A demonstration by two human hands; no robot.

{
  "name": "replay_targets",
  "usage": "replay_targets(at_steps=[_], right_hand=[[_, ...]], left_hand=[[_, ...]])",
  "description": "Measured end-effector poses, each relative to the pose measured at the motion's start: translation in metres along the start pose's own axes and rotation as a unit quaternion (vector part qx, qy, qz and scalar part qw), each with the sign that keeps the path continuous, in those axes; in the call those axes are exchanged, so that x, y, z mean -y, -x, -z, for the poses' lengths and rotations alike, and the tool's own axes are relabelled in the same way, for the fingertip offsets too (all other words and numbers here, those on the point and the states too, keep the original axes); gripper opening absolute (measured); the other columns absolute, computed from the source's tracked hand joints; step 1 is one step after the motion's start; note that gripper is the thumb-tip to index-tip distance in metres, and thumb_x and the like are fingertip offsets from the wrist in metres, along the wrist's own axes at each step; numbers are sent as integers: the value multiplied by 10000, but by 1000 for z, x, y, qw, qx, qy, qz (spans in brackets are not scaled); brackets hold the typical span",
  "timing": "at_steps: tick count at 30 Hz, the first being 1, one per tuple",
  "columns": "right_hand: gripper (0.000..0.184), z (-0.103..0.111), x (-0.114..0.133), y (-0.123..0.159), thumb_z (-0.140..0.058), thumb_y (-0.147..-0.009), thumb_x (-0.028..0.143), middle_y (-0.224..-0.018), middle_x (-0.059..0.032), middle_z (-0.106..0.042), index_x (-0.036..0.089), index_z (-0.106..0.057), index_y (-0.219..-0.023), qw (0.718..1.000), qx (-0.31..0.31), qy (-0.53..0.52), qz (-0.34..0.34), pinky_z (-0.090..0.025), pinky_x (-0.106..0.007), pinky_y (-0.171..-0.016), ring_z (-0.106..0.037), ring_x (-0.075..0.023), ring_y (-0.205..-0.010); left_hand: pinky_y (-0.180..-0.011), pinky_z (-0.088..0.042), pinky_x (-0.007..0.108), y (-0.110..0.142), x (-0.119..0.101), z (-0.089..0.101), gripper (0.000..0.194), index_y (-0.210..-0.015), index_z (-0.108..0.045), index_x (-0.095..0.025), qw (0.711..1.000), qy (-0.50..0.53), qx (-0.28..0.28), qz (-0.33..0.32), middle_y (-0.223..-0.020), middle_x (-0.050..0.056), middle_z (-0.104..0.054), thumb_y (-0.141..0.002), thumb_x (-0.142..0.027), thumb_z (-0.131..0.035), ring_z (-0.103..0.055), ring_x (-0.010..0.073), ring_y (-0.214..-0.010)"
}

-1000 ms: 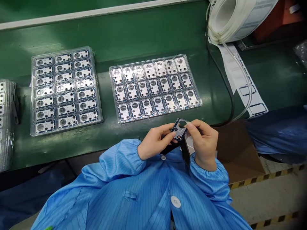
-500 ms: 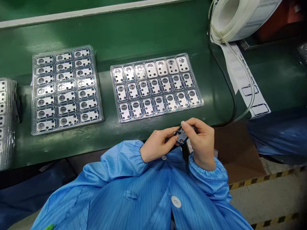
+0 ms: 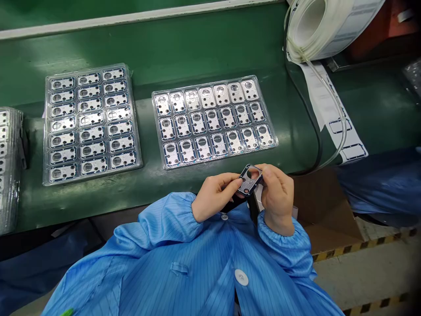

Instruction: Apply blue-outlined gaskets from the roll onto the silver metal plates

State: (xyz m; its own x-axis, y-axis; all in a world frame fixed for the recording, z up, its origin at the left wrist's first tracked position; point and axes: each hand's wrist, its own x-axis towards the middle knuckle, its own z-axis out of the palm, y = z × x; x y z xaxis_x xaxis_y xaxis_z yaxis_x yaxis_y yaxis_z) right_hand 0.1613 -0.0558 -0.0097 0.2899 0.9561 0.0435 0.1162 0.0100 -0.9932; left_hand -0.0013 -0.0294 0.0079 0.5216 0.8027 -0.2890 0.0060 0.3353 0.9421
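Metal plate (image 3: pixel 250 179) held by its edges: I pinch it narrowly between the fingers of my left hand (image 3: pixel 215 197) and right hand (image 3: pixel 278 199) (both grips closed), near the clear blister tray (image 3: pixel 217 157).

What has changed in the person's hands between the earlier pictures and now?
The left hand and right hand turned the dark-framed metal plate in their fingers: a moment ago it lay flatter, and now it tilts up, its round window showing. Neither hand let go. The clear blister trays stayed as they were.
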Motion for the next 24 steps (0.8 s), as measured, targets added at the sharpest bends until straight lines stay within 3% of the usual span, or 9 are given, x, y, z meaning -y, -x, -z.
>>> replay_targets(at_steps=[7, 11, 17, 24], right_hand=[[254, 0, 0, 4, -646, -895, 399, -582, 36, -544, 207, -678, -732, 996, -64, 56, 3, -392, -253, -527, -482, -108, -547], [266, -3, 9, 7, -626, -909, 338, -597, 40, -533, 202, -623, -681, 993, -20, 105, 50, -381, -255, -532, -471, -102, -548], [231, -4, 16, 8, -587, -923, 226, -627, 38, -532, 202, -590, -694, 980, 50, 143, 130, -376, -253, -558, -479, -99, -583], [289, -4, 11, 8, -555, -944, 298, -629, 29, -514, 199, -568, -672, 987, 58, 115, 96, -353, -257, -535, -452, -105, -575]], left_hand=[[-619, -530, 220, -1, -2, 1, 264, -985, -714, -138, 1000, 11, -18, -9, -852, 52, -729, -902, -348, -577, -675, 147, -738], [-793, -541, 265, -5, -8, 2, 269, -1028, -696, -144, 997, 26, -60, -49, -948, 68, -743, -879, -358, -632, -681, 168, -880], [-670, -489, 238, -7, -12, 7, 269, -736, -650, -145, 996, 39, -54, -55, -705, 15, -666, -854, -386, -666, -593, 112, -673], [-645, -460, 237, -5, -11, 8, 320, -734, -653, -142, 996, 82, -21, -18, -708, 18, -656, -858, -438, -647, -565, 105, -652]])
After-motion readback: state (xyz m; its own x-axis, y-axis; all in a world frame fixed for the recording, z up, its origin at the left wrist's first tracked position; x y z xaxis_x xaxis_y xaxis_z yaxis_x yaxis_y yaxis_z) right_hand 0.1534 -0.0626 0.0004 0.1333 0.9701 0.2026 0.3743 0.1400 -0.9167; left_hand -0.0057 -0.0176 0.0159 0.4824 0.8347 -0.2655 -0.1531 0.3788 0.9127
